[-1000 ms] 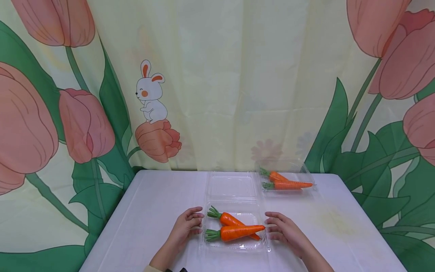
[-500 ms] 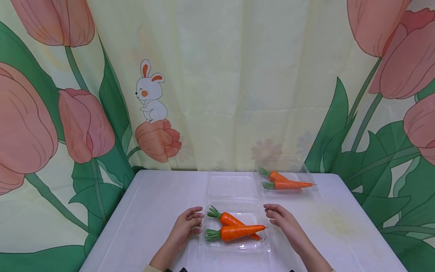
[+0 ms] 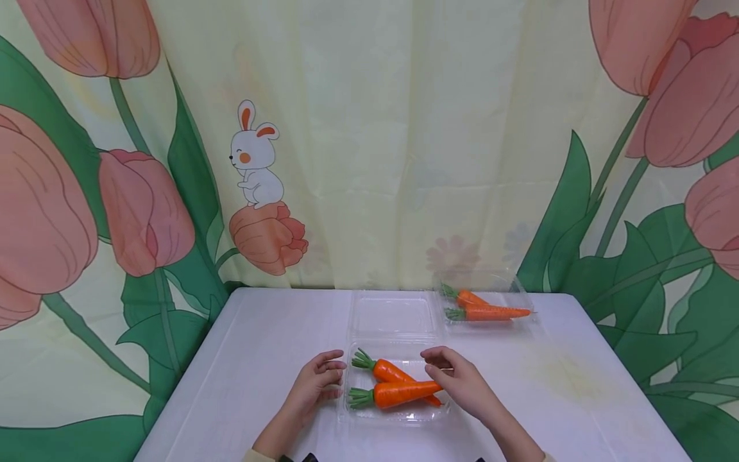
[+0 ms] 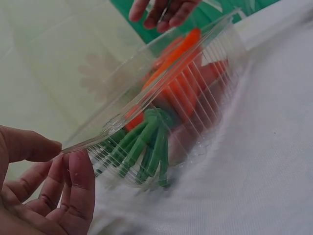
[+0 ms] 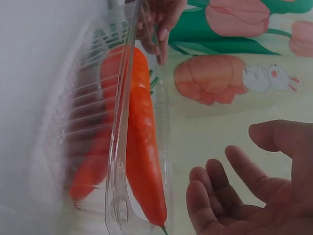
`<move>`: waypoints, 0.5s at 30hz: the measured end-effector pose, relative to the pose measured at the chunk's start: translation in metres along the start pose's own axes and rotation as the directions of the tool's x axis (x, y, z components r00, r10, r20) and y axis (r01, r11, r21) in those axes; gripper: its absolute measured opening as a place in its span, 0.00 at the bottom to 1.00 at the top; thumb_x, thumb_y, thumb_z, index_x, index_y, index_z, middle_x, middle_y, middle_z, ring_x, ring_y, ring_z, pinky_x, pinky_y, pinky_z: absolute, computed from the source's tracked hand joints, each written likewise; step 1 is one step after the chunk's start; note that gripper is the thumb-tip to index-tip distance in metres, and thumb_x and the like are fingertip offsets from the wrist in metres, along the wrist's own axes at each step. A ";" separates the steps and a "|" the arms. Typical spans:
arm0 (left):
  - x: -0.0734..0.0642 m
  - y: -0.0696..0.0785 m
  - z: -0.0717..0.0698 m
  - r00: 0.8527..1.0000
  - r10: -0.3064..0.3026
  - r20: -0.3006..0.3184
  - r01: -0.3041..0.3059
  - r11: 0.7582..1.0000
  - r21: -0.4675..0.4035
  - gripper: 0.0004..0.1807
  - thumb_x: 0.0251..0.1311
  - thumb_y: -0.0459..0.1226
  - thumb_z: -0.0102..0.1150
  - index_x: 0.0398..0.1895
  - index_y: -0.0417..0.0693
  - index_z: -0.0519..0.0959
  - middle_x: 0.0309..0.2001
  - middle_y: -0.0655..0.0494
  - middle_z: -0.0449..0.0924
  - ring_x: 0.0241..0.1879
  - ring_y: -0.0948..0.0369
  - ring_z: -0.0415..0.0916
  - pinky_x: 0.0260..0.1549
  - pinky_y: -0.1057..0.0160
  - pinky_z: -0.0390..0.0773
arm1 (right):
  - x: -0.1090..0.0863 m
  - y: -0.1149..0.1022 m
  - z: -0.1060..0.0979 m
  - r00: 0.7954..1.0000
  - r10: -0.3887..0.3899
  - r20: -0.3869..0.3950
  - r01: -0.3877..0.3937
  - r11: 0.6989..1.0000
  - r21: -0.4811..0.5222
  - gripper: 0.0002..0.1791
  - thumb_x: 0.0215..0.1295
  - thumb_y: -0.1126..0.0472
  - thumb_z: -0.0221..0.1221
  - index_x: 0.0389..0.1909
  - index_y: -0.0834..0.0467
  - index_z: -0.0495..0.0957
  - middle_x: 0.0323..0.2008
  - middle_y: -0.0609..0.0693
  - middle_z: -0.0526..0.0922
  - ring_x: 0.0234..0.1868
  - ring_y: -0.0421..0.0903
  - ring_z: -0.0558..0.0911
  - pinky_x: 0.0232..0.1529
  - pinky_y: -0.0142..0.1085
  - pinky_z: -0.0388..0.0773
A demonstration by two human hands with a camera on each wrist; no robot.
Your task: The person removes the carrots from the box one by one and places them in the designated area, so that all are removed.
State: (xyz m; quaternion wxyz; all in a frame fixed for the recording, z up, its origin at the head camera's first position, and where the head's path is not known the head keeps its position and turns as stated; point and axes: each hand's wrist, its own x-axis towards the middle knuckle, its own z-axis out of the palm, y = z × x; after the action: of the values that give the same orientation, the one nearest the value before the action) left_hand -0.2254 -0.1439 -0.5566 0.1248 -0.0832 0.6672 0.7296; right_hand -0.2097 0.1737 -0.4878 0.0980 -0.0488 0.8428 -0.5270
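Observation:
An open clear plastic clamshell box (image 3: 398,421) lies on the table, its lid (image 3: 394,317) folded flat behind it. Two orange carrots with green tops, a front carrot (image 3: 401,394) and a rear carrot (image 3: 391,370), lie crossed in it. At the box's left side, my left hand (image 3: 312,390) pinches the rim (image 4: 100,139) between thumb and fingers, as the left wrist view shows. My right hand (image 3: 464,387) hovers over the box's right end with loosely bent fingers, apart from the carrots in the right wrist view. It covers the front carrot's tip in the head view.
Near the table's back right edge stands a second clear box (image 3: 482,280) with two carrots (image 3: 498,313) in it. A curtain (image 3: 369,160) printed with tulips and a rabbit hangs behind the white table (image 3: 271,327).
My right hand has left the box's right side, risen and moved left over the box. The left hand, the box and the carrots have stayed in place.

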 end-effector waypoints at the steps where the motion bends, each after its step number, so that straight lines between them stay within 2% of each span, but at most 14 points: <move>1: 0.000 0.000 0.000 1.000 -0.004 0.001 0.004 1.000 0.003 0.31 0.65 0.31 0.62 0.71 0.39 0.69 0.49 0.50 0.82 0.39 0.59 0.78 0.36 0.62 0.85 | 0.000 -0.001 0.002 1.000 -0.013 0.018 0.013 1.000 -0.012 0.19 0.71 0.56 0.63 0.58 0.59 0.79 0.53 0.53 0.84 0.51 0.45 0.82 0.56 0.47 0.83; 5: -0.002 0.002 0.000 1.000 -0.029 -0.007 0.029 0.999 0.030 0.33 0.63 0.32 0.65 0.71 0.41 0.69 0.49 0.49 0.82 0.38 0.58 0.79 0.37 0.61 0.86 | -0.001 -0.003 0.008 0.993 -0.069 0.092 0.075 0.996 -0.057 0.20 0.69 0.57 0.66 0.58 0.60 0.78 0.52 0.54 0.83 0.51 0.47 0.81 0.57 0.49 0.82; 9: -0.004 0.002 0.001 0.999 -0.035 -0.006 0.035 0.998 0.045 0.34 0.62 0.32 0.65 0.72 0.41 0.68 0.49 0.48 0.83 0.36 0.58 0.80 0.36 0.61 0.86 | 0.000 -0.006 0.016 0.980 -0.133 0.148 0.151 0.982 -0.115 0.20 0.66 0.58 0.68 0.56 0.60 0.79 0.53 0.54 0.82 0.53 0.52 0.81 0.59 0.54 0.80; 15: -0.004 0.002 0.000 0.999 -0.029 0.017 0.028 0.999 0.038 0.35 0.60 0.31 0.63 0.72 0.41 0.67 0.46 0.50 0.82 0.34 0.59 0.81 0.32 0.63 0.85 | 0.002 -0.009 0.031 0.969 -0.150 0.197 0.193 0.957 -0.217 0.22 0.61 0.57 0.72 0.55 0.57 0.81 0.50 0.52 0.81 0.53 0.54 0.81 0.57 0.57 0.80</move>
State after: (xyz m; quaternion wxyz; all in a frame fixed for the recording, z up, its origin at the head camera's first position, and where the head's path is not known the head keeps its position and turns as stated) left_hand -0.2219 -0.1445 -0.5531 0.1425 -0.0840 0.6786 0.7157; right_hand -0.2054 0.1427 -0.4934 0.1205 -0.1803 0.8794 -0.4237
